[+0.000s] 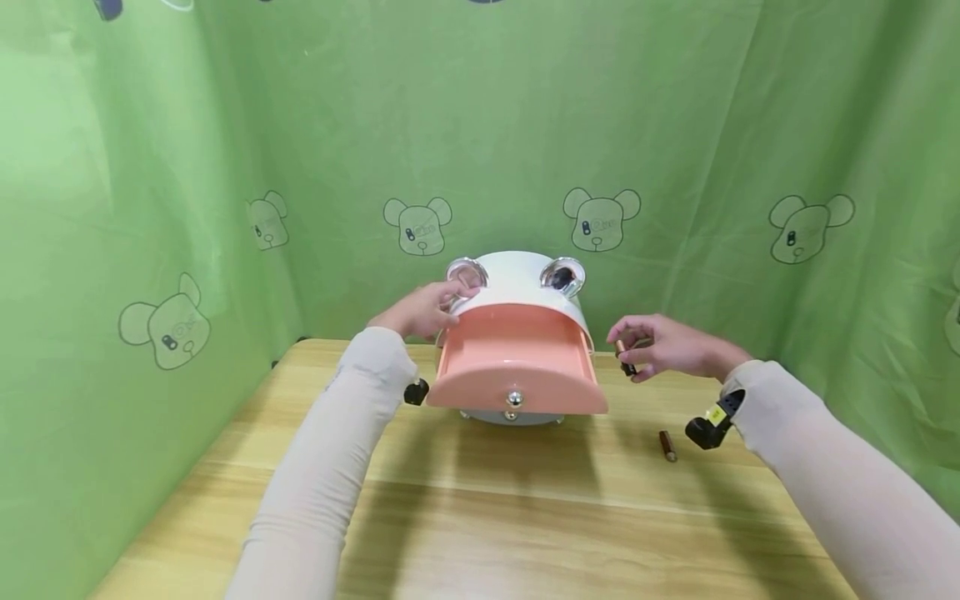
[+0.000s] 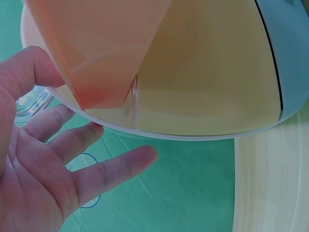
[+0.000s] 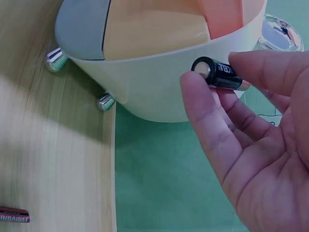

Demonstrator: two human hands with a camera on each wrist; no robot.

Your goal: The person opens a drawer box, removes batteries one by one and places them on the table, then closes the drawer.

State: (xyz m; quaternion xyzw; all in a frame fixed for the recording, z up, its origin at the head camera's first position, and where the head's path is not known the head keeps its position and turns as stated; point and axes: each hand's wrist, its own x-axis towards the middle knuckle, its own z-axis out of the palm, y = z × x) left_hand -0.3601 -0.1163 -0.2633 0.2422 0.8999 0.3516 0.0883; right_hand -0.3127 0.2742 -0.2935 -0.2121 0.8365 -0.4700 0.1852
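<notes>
A white storage box (image 1: 517, 279) with two shiny round eyes stands on the table, its coral upper drawer (image 1: 517, 386) pulled out. My left hand (image 1: 427, 310) holds the box's left upper edge. In the left wrist view its thumb bends over the rim, while the other fingers spread along the outside, partly hidden by the shell. To the right of the box, my right hand (image 1: 660, 346) pinches a black battery with a copper end (image 3: 222, 75) between thumb and fingertips, off the table. A second battery (image 1: 667, 446), dark reddish, lies on the table below that hand.
Under the coral drawer is a grey lower drawer front (image 1: 517, 417) with a silver knob. Small silver feet (image 3: 105, 101) support the box on the wooden table (image 1: 495, 533). A green curtain (image 1: 495, 125) printed with bear heads surrounds the back and sides.
</notes>
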